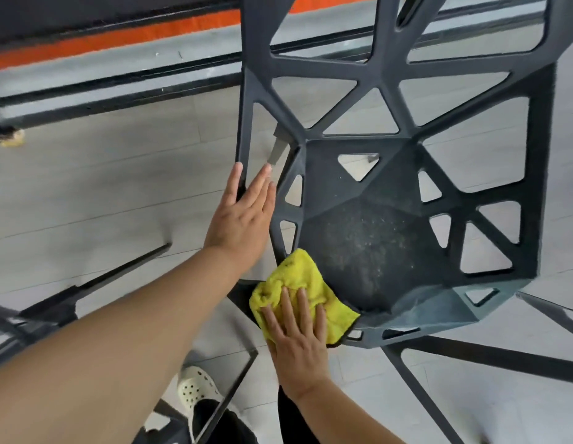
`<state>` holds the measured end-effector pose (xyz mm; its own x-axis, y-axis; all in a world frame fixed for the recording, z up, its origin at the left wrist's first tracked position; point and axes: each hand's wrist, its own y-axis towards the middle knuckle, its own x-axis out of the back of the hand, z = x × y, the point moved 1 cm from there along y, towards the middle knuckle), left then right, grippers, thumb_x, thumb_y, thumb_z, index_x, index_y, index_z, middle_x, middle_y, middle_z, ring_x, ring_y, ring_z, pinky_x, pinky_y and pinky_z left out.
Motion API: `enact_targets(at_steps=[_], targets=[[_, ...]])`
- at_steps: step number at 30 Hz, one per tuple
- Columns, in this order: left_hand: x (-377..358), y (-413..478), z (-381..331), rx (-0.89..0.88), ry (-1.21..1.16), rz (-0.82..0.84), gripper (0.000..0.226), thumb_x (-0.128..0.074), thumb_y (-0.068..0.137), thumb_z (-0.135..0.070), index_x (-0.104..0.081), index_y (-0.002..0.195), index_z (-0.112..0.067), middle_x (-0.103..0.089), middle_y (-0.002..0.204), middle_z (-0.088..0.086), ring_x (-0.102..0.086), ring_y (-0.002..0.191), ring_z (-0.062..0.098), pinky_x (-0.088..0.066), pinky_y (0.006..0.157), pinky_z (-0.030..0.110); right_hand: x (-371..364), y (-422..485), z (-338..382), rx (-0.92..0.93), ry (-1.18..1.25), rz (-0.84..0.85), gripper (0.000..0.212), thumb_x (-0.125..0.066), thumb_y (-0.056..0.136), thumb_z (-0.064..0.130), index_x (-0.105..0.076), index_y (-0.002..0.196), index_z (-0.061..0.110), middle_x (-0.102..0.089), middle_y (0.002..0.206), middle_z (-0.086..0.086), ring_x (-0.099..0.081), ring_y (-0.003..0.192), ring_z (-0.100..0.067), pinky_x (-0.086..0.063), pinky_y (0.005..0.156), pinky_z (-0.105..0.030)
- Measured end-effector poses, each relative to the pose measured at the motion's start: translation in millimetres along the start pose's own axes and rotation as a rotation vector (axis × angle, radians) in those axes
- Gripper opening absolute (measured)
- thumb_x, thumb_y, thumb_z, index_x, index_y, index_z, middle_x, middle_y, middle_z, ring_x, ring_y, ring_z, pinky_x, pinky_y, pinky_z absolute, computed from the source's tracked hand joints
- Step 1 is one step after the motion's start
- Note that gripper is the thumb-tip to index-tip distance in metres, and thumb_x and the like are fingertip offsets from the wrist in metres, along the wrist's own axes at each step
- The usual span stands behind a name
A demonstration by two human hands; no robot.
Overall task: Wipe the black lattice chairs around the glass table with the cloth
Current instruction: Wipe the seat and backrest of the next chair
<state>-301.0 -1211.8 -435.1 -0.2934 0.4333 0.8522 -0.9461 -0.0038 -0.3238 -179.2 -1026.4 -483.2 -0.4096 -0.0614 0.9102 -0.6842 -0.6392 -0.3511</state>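
The right hand (pixel 296 338) presses the yellow cloth (pixel 294 274) with straight fingers (pixel 300 304) on the seat of the black chair (pixel 374 245). The left hand (pixel 243 216) touches its side bar, fingers straight.

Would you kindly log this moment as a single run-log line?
left hand flat against chair side bar | right hand pressing yellow cloth on seat front corner | seat centre looks dusty

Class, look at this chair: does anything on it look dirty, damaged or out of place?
Yes. The seat of the black lattice chair is speckled with pale grit; the yellow cloth under the right hand covers only its near corner.
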Motion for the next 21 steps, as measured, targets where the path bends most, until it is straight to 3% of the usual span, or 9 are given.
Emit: enact_targets(at_steps=[4,6,9,15,18,21], targets=[[-5,2,-1,0.057,0.041,-0.065,0.049,-0.026,0.092,-0.021,-0.045,0.135,-0.007,-0.047,0.139,0.009,-0.02,0.143,0.025,0.012,0.108,0.062,-5,-15,-44,0.059,-0.07,0.014,0.063,-0.044,0.084,0.034,-0.028,0.146,0.032,-0.024,0.154,-0.001,-0.014,0.143,-0.033,-0.016,0.111,-0.056],[-8,3,0,0.06,0.012,-0.116,0.048,-0.025,0.089,-0.015,-0.054,0.127,-0.009,-0.056,0.128,0.007,-0.031,0.139,0.024,0.005,0.11,0.061,2,-27,-68,0.014,-0.078,0.017,0.066,-0.044,0.084,0.037,-0.025,0.147,0.031,-0.025,0.154,-0.001,-0.015,0.143,-0.031,-0.018,0.11,-0.054],[-10,4,-2,0.059,-0.012,-0.179,0.051,-0.019,0.087,-0.011,-0.059,0.119,-0.01,-0.061,0.118,0.007,-0.042,0.131,0.024,0.001,0.111,0.061,15,-33,-86,-0.001,-0.087,0.04,0.063,-0.042,0.085,0.041,-0.029,0.145,0.031,-0.031,0.153,-0.002,-0.018,0.143,-0.031,-0.021,0.109,-0.053],[-16,8,-3,0.085,-0.03,-0.267,0.035,-0.031,0.09,-0.008,-0.063,0.105,-0.009,-0.064,0.101,0.007,-0.053,0.116,0.024,-0.007,0.112,0.059,33,40,-68,-0.052,-0.066,0.113,0.057,-0.03,0.092,0.05,-0.031,0.146,0.03,-0.03,0.153,-0.004,-0.018,0.143,-0.036,-0.016,0.109,-0.062],[-18,8,-3,0.078,-0.045,-0.264,0.034,-0.033,0.09,-0.008,-0.063,0.107,-0.009,-0.063,0.102,0.007,-0.053,0.115,0.024,-0.004,0.113,0.059,39,95,-70,-0.128,-0.069,0.088,0.06,-0.022,0.093,0.051,-0.016,0.149,0.03,-0.018,0.157,-0.005,-0.005,0.145,-0.035,-0.007,0.111,-0.063],[-20,7,-4,0.068,-0.054,-0.245,0.039,-0.028,0.09,-0.009,-0.061,0.112,-0.01,-0.062,0.108,0.007,-0.05,0.119,0.024,0.003,0.113,0.06,47,149,-81,-0.165,-0.093,0.052,0.06,-0.01,0.093,0.053,0.01,0.146,0.032,0.01,0.157,-0.002,0.014,0.143,-0.034,0.004,0.112,-0.06]])
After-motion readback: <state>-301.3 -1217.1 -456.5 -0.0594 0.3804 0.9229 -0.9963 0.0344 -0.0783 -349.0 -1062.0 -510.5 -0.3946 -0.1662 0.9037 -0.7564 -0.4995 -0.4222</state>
